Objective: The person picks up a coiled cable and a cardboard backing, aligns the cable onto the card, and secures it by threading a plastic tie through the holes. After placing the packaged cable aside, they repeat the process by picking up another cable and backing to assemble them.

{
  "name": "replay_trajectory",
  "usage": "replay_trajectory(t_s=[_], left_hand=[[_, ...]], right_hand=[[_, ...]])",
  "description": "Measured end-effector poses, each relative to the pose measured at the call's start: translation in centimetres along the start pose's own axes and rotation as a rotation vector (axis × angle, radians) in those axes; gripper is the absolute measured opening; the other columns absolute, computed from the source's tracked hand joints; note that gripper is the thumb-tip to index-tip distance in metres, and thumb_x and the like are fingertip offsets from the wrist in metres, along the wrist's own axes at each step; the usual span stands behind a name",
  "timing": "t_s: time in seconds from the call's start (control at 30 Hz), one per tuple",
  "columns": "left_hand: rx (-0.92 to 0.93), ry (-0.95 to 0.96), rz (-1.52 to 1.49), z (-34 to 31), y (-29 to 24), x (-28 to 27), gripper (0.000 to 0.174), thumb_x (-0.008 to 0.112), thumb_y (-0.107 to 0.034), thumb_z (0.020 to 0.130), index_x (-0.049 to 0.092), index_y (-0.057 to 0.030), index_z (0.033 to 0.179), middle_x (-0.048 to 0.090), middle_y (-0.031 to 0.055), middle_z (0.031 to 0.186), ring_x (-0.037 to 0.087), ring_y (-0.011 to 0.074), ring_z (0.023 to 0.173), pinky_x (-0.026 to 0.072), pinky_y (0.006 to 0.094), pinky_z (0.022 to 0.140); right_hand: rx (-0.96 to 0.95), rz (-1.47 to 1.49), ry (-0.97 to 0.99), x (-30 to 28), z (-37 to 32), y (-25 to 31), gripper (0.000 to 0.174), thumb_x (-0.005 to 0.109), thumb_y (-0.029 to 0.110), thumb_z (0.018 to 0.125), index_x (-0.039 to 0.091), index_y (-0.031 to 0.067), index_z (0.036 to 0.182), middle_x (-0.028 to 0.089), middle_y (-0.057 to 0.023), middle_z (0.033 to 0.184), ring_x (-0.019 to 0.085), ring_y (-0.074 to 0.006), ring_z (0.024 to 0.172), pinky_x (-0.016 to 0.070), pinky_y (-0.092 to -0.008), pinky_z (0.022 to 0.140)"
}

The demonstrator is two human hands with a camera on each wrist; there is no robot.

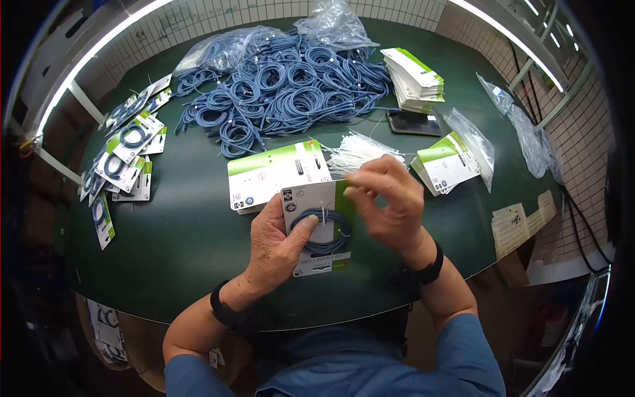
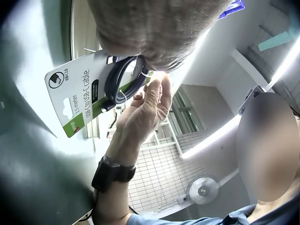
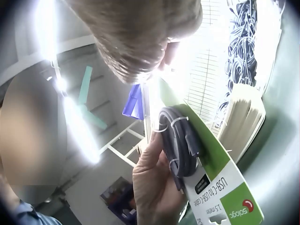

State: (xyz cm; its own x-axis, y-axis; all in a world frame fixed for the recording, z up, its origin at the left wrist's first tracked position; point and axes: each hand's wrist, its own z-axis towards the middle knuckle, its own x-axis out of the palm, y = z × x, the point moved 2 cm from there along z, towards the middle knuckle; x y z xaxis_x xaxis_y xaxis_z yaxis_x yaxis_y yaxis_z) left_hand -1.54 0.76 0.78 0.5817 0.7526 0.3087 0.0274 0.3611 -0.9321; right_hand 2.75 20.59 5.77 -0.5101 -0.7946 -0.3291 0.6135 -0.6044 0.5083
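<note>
The left hand (image 1: 271, 248) holds a white and green card (image 1: 305, 196) with its thumb across the front, over a coiled blue-grey cable (image 1: 322, 246). White ties (image 1: 323, 215) hold the coil on the card. At the card's green upper corner, the right hand (image 1: 390, 202) has its thumb and forefinger close together; whether they pinch the card or a tie cannot be made out. In the left wrist view the right hand (image 2: 143, 112) is beside the coil (image 2: 124, 79). The right wrist view shows the left hand (image 3: 157, 185) behind the card (image 3: 211, 150).
Loose coiled cables (image 1: 284, 86) and plastic bags (image 1: 334, 26) cover the table's back. Behind the hands are flat cards (image 1: 268, 173) and white ties (image 1: 364, 153). Carded cables (image 1: 129, 149) lie left; card stacks (image 1: 413, 76) and a phone (image 1: 413, 122) stand or lie right.
</note>
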Motion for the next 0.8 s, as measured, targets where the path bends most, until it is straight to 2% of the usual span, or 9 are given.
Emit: replay_trajectory(t_s=[0.03, 0.13, 0.17, 0.27, 0.4, 0.53, 0.67, 0.8], left_hand=[[-0.02, 0.004, 0.01, -0.1, 0.0, 0.0, 0.04, 0.064, -0.001, 0.1, 0.053, 0.003, 0.139, 0.068, 0.0123, 0.128, 0.066, 0.016, 0.113, 0.0547, 0.0314, 0.099], [0.003, 0.018, -0.054, -0.3, -0.1, 0.4, 0.043, 0.064, 0.0, 0.1, 0.051, 0.0031, 0.141, 0.067, 0.013, 0.129, 0.067, 0.0168, 0.114, 0.0541, 0.0325, 0.1], [-0.014, 0.028, -0.046, -0.3, -0.1, 0.5, 0.043, 0.064, 0.0, 0.1, 0.051, 0.0031, 0.141, 0.067, 0.013, 0.129, 0.067, 0.0168, 0.114, 0.0541, 0.0325, 0.1], [0.004, 0.037, -0.03, -0.6, -0.2, 0.9, 0.044, 0.065, 0.0, 0.1, 0.05, 0.0028, 0.141, 0.067, 0.0132, 0.129, 0.066, 0.0171, 0.115, 0.0532, 0.0328, 0.101], [0.034, 0.056, -0.002, -0.6, -0.2, 0.7, 0.044, 0.067, -0.001, 0.099, 0.051, 0.003, 0.14, 0.068, 0.0133, 0.127, 0.066, 0.017, 0.115, 0.0527, 0.0325, 0.101], [0.003, 0.076, 0.023, -0.7, -0.3, 1.0, 0.044, 0.068, -0.001, 0.099, 0.052, 0.0036, 0.139, 0.068, 0.0133, 0.126, 0.066, 0.0164, 0.114, 0.053, 0.0318, 0.1], [-0.016, 0.075, 0.02, -0.8, -0.3, 1.1, 0.042, 0.069, -0.002, 0.098, 0.053, 0.004, 0.137, 0.069, 0.013, 0.124, 0.066, 0.0158, 0.112, 0.0538, 0.0315, 0.099], [-0.016, 0.081, -0.009, -0.7, 0.0, 1.0, 0.042, 0.069, -0.001, 0.098, 0.053, 0.0041, 0.137, 0.069, 0.0129, 0.123, 0.067, 0.0157, 0.11, 0.0547, 0.0311, 0.098]], right_hand=[[0.019, 0.005, -0.011, -0.1, -0.1, -0.4, 0.019, 0.077, -0.003, 0.085, 0.075, 0.0042, 0.104, 0.066, -0.0034, 0.083, 0.06, -0.0123, 0.07, 0.0481, -0.0251, 0.058], [0.731, 0.388, 0.025, -0.2, -0.9, -3.2, 0.01, 0.071, 0.007, 0.097, 0.074, 0.0006, 0.104, 0.067, -0.002, 0.086, 0.059, -0.007, 0.072, 0.0495, -0.0228, 0.063], [0.745, 0.392, 0.009, -0.2, -1.1, -4.0, 0.01, 0.071, 0.007, 0.097, 0.074, 0.0006, 0.104, 0.067, -0.002, 0.086, 0.059, -0.007, 0.072, 0.0495, -0.0228, 0.063], [1.084, 0.958, 0.448, 1.4, -3.3, -6.0, 0.016, 0.07, 0.013, 0.1, 0.071, -0.0022, 0.102, 0.07, -0.0024, 0.09, 0.063, -0.0064, 0.077, 0.0536, -0.0222, 0.071], [1.146, 1.113, 0.406, 2.0, -2.8, -3.6, 0.014, 0.076, 0.013, 0.095, 0.069, 0.0005, 0.098, 0.071, -0.0036, 0.091, 0.067, -0.0081, 0.082, 0.0562, -0.0226, 0.075], [1.12, 1.198, 0.383, 1.9, -3.0, -3.8, 0.016, 0.079, 0.014, 0.093, 0.068, 0.0017, 0.097, 0.072, -0.0031, 0.093, 0.07, -0.0094, 0.085, 0.0573, -0.0228, 0.077], [1.1, 1.258, 0.431, 2.0, -3.4, -4.5, 0.017, 0.081, 0.012, 0.091, 0.068, 0.0026, 0.098, 0.071, -0.0016, 0.091, 0.069, -0.0089, 0.082, 0.057, -0.0227, 0.076], [0.99, 1.159, 0.375, 2.0, -3.1, -4.5, 0.015, 0.079, 0.012, 0.093, 0.068, 0.0023, 0.098, 0.07, -0.0005, 0.091, 0.066, -0.0068, 0.082, 0.0559, -0.0213, 0.074]])
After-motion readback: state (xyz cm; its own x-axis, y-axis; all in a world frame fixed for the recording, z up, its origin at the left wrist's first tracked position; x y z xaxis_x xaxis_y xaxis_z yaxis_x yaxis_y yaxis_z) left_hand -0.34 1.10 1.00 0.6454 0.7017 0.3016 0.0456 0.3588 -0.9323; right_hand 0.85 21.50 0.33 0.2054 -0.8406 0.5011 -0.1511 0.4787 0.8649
